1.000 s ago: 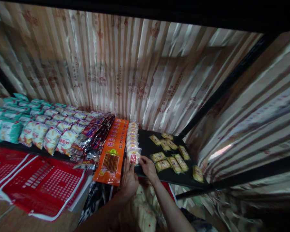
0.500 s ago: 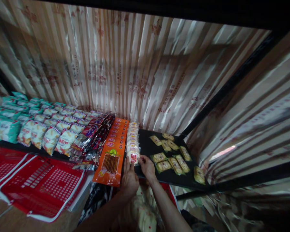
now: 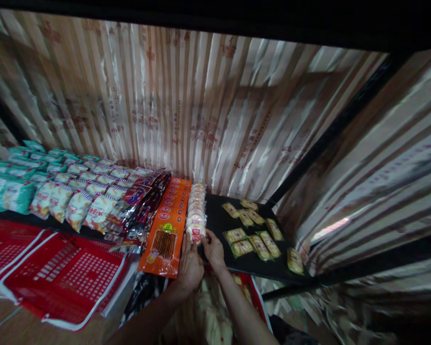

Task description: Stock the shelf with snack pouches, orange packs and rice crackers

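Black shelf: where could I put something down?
The black shelf has a bare strip between the row of white plastic packets and the scattered yellow packets, beyond the right hand. It's crowded leftward: long orange packets, shiny dark packets, puffy white bags, teal bags.

A black shelf [image 3: 215, 213] carries packaged snacks [image 3: 196, 216].

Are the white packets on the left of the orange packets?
No, the white packets lie to the right of the orange packets.
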`<state>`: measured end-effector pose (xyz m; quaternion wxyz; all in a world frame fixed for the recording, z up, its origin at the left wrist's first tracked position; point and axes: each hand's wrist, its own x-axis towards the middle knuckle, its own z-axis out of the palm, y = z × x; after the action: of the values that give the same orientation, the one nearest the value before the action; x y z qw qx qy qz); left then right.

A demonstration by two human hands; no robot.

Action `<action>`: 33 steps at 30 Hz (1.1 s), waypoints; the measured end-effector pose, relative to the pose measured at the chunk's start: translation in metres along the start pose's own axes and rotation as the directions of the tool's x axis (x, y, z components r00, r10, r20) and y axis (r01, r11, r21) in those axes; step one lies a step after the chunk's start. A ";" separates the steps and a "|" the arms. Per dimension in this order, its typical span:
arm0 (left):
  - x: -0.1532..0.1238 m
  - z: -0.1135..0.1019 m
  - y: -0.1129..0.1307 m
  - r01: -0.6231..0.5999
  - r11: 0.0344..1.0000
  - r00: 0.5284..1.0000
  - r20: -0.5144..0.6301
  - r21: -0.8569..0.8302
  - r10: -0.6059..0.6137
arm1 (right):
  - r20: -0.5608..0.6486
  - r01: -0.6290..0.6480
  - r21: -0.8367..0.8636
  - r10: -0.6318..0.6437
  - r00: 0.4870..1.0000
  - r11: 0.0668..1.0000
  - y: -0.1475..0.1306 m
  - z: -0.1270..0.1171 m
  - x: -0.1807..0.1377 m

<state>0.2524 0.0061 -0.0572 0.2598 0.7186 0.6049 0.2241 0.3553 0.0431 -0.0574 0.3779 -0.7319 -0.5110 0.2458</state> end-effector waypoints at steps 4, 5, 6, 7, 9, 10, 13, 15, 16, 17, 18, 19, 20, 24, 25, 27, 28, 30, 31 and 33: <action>0.000 -0.002 0.000 0.009 0.999 1.000 0.023 0.051 -0.010 | -0.027 0.025 -0.063 -0.027 0.999 0.998 0.001 0.000 0.001; -0.001 -0.003 -0.001 0.006 0.998 1.000 0.026 0.056 -0.007 | -0.048 0.027 -0.067 -0.030 0.998 0.997 0.002 0.000 0.001; -0.001 -0.003 -0.001 -0.001 0.998 1.000 0.021 0.055 0.000 | -0.071 0.026 -0.057 -0.030 0.997 0.998 0.003 0.000 0.002; -0.001 -0.003 -0.002 -0.014 0.999 1.000 0.010 0.050 0.013 | -0.091 0.020 -0.033 -0.023 0.996 0.999 0.004 0.001 0.003; 0.000 -0.004 -0.003 -0.048 0.998 0.999 -0.009 0.031 0.048 | -0.112 -0.011 0.059 0.017 0.994 0.998 0.005 0.001 0.004; 0.001 -0.005 -0.003 -0.063 0.998 0.998 -0.013 0.022 0.063 | -0.110 -0.037 0.116 0.050 0.993 0.993 0.005 0.002 0.006; 0.005 -0.009 -0.004 -0.084 0.996 0.996 -0.007 0.013 0.085 | -0.071 -0.104 0.290 0.130 0.989 0.951 0.005 0.005 0.012; 0.009 -0.010 -0.005 -0.099 0.995 0.995 -0.020 0.008 0.099 | -0.062 -0.102 0.383 0.136 0.989 0.918 0.006 0.009 0.019; 0.011 -0.010 -0.005 -0.111 0.994 0.993 -0.026 -0.001 0.111 | -0.061 -0.095 0.419 0.133 0.989 0.903 0.006 0.011 0.023; 0.012 -0.010 -0.006 -0.122 0.992 0.992 -0.030 -0.013 0.122 | -0.058 -0.092 0.449 0.132 0.990 0.889 0.006 0.014 0.027; 0.014 -0.010 -0.006 -0.130 0.991 0.991 -0.028 -0.026 0.129 | -0.050 -0.093 0.473 0.133 0.990 0.876 0.006 0.016 0.031; 0.015 -0.010 -0.006 -0.132 0.991 0.991 -0.021 -0.039 0.131 | -0.036 -0.094 0.495 0.129 0.991 0.864 0.006 0.019 0.034; 0.016 -0.010 -0.007 -0.128 0.990 0.992 -0.009 -0.050 0.128 | -0.018 -0.096 0.514 0.122 0.992 0.852 0.006 0.022 0.036; 0.019 -0.011 -0.007 -0.106 0.993 0.994 0.035 -0.060 0.108 | 0.024 -0.092 0.545 0.095 0.995 0.833 0.005 0.030 0.039; 0.020 -0.011 -0.008 -0.110 0.993 0.993 0.043 -0.051 0.112 | 0.021 -0.094 0.544 0.098 0.995 0.834 0.006 0.031 0.039; 0.021 -0.010 -0.011 -0.124 0.992 0.991 0.041 -0.033 0.125 | 0.005 -0.093 0.549 0.108 0.994 0.831 0.007 0.031 0.040; 0.021 -0.009 -0.012 -0.134 0.991 0.990 0.033 -0.026 0.135 | -0.002 -0.092 0.557 0.112 0.994 0.825 0.009 0.031 0.041; 0.022 -0.008 -0.015 -0.155 0.988 0.988 0.012 -0.017 0.155 | -0.006 -0.094 0.571 0.119 0.993 0.815 0.011 0.031 0.047; 0.022 -0.008 -0.017 -0.162 0.987 0.987 0.007 -0.013 0.162 | -0.006 -0.094 0.574 0.119 0.993 0.813 0.012 0.031 0.051; 0.023 -0.007 -0.018 -0.170 0.986 0.985 0.012 0.000 0.170 | -0.013 -0.073 0.571 0.098 0.995 0.818 0.012 0.031 0.060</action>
<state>0.2383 0.0315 -0.0626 0.2432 0.7689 0.5401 0.2408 0.3599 0.1061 -0.0841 0.5784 -0.6128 -0.3729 0.3884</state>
